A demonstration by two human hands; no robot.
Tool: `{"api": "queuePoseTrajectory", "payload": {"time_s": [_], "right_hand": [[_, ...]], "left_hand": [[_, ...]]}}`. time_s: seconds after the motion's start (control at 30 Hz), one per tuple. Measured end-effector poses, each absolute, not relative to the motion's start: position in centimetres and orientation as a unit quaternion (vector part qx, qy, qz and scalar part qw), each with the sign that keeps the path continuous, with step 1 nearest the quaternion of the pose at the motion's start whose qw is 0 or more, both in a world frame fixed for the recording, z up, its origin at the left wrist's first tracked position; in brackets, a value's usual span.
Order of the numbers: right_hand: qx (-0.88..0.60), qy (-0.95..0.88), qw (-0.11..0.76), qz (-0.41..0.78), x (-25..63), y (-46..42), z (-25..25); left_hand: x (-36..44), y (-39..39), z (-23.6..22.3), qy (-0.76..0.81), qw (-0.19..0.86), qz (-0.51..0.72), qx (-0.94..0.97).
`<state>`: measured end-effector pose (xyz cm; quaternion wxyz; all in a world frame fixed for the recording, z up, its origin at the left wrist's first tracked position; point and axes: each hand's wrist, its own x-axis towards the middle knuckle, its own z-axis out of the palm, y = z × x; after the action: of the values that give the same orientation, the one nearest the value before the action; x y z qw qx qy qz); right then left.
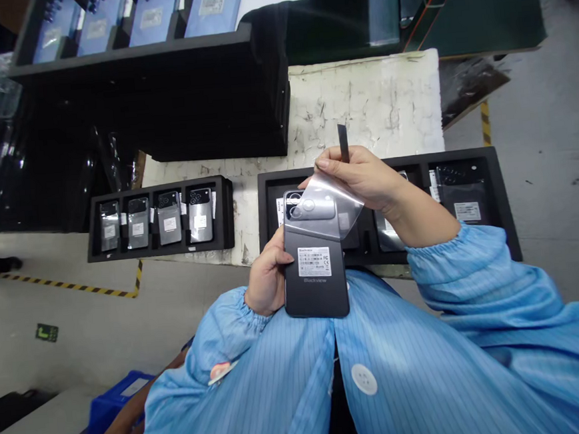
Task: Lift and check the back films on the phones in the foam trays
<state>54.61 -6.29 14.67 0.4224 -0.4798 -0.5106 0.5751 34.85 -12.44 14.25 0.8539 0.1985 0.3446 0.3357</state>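
My left hand (268, 273) is closed around the left edge of a dark smartphone (316, 295), held back side up in front of my body. A white label sits in the middle of its back, above the printed brand name. Between thumb and fingers, my right hand (356, 175) pinches a clear protective film (331, 207), which curls up over the phone's camera end. A thin dark strip (343, 142) sticks up from behind the right fingers. Just beyond the phone lies a black foam tray (485, 161) with phones in its slots, partly hidden by my right forearm.
On the left, a second black foam tray (226, 212) holds several labelled phones. Behind it rises a stack of black trays (220, 95), with blue phones (213, 9) in the top one. The worn white tabletop (365, 104) shows between them. A blue bin (108, 405) stands lower left.
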Motion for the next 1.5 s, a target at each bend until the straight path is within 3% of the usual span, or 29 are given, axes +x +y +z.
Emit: {"api": "queuePoseTrajectory", "payload": {"time_s": [0.27, 0.4, 0.5, 0.63, 0.77, 0.93, 1.13, 1.37, 1.5], "right_hand": [[-0.483, -0.543, 0.425, 0.539, 52.7, -8.0, 17.1], [-0.454, -0.618, 0.372, 0.524, 53.7, -10.3, 17.4], [-0.527, -0.712, 0.261, 0.384, 55.9, -11.8, 14.1], [-0.537, -0.829, -0.024, 0.157, 56.8, -13.6, 9.4], [-0.476, -0.867, -0.118, 0.092, 55.6, -14.3, 8.2], [-0.431, -0.892, -0.119, 0.067, 55.6, -14.3, 7.8], [-0.395, -0.914, -0.089, 0.027, 56.6, -15.1, 6.1], [-0.314, -0.947, 0.025, -0.054, 57.4, -14.7, 4.2], [-0.303, -0.950, 0.054, -0.047, 57.6, -14.1, 3.9]], "left_hand": [[34.5, -10.9, 13.0, 0.346, 0.863, 0.323, 0.175], [33.0, -8.5, 10.0, 0.384, 0.832, 0.354, 0.187], [31.7, -7.1, 7.8, 0.452, 0.779, 0.374, 0.221], [31.4, -6.3, 5.9, 0.483, 0.746, 0.351, 0.293], [33.2, -6.4, 4.5, 0.471, 0.741, 0.334, 0.342], [34.4, -7.0, 3.6, 0.474, 0.713, 0.355, 0.377], [33.9, -8.3, 2.1, 0.475, 0.587, 0.414, 0.508], [34.4, -10.4, 1.4, 0.502, 0.338, 0.349, 0.715], [34.2, -11.1, 1.4, 0.469, 0.248, 0.364, 0.765]]}}
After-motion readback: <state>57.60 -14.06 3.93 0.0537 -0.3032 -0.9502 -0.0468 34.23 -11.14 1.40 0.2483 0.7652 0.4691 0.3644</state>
